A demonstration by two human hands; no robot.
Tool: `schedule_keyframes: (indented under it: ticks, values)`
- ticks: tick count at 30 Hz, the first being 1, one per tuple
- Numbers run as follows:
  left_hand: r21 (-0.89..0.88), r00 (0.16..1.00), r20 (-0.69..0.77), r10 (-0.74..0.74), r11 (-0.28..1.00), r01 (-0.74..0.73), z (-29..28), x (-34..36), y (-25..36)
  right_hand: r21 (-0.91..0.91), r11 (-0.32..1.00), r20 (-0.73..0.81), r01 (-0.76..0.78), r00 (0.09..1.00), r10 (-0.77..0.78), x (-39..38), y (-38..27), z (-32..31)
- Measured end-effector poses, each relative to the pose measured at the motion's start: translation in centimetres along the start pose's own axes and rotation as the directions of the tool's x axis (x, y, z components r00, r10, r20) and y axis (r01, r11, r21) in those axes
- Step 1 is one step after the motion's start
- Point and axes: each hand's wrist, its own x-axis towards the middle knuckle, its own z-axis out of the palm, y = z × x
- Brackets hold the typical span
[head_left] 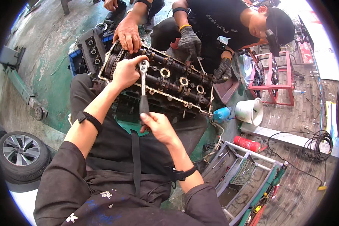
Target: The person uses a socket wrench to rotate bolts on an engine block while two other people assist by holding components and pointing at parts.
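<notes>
Leftmost: spoked wheel (20,150), dark tyre. Next: dark cover (90,47) with round openings, at a blue crate (74,62). Engine (173,84): before the person's knees, camshafts bared, chain (116,62) at its left end. Left hand (125,73): bent at the head of the ratchet (143,81), near the engine's left end; finger closure cannot be told. Right hand (158,126): wrapped round the ratchet's grip. Right: co-worker's gloved hands (223,70) at the engine's far edge. Progress, judged: uncovering done; fastener work unfinished, loosening or tightening uncertain. Writing: pale shirt lettering (221,22), untranscribed.
</notes>
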Motion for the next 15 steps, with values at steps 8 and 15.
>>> schedule_keyframes:
  ticks: [8,15]
  values:
    - [-0.233,0.984,0.176,0.0,0.972,0.042,0.1,0.8,-1.0,0.091,0.993,0.113,-0.07,0.992,0.06,2.2,-1.5,4.7]
    - [-0.063,0.995,-0.042,0.087,0.994,-0.089,-0.5,0.4,-0.5,0.288,0.956,-0.095,-0.052,0.992,0.082,-0.4,-0.5,-1.3]
